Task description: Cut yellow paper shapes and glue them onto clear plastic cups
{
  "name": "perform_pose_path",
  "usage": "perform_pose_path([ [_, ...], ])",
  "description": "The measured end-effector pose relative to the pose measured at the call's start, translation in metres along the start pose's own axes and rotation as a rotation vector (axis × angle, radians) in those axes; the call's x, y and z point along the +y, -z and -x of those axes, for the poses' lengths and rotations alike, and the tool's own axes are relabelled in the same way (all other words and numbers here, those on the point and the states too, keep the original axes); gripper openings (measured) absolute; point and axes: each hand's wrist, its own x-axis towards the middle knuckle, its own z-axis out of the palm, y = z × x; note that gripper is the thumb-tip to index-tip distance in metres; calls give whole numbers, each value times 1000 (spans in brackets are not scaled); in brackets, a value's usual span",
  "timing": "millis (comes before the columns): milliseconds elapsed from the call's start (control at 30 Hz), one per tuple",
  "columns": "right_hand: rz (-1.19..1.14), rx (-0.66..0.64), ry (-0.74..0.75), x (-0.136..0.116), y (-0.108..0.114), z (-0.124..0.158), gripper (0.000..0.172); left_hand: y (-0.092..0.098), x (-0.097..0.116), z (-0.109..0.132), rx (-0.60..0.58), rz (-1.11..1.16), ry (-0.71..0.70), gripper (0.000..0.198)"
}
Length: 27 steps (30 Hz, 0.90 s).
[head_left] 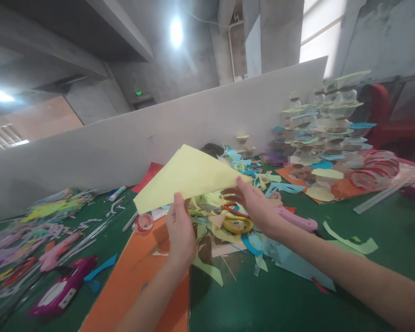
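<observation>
Head view: sheet of yellow paper [186, 180] grasped along its lower edge by left hand [180, 233] and right hand [252, 205], above paper scraps [202, 230] on green mat [263, 299].

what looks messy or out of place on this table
The heap of coloured paper scraps stands out: it sprawls untidily across the green mat and over the edge of the orange card. It partly buries looped yellow-and-red handles, probably scissors, below the yellow paper sheet held by the left hand and right hand.
</observation>
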Motion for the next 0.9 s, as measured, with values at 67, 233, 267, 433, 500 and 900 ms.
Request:
perform_pose_path([
  [67,-40,23,64,-2,7,-5,52,1,4,-5,47,-32,-62,34],
  [233,-88,-4,106,-3,11,-7,52,-3,3,-6,22,-5,-127,32],
  [267,-88,-10,98,-3,11,-7,53,-3,3,-6,22,-3,-134,31],
  [433,-27,-30,32,8,12,-1,56,-4,9,-9,44,93,-144,21],
  [500,12,-57,15,11,11,1,57,-2,16,-14,65,154,-129,17],
  [900,371,-290,-44,1,4,15,38,11,45,-38,31,240,-191,22],
])
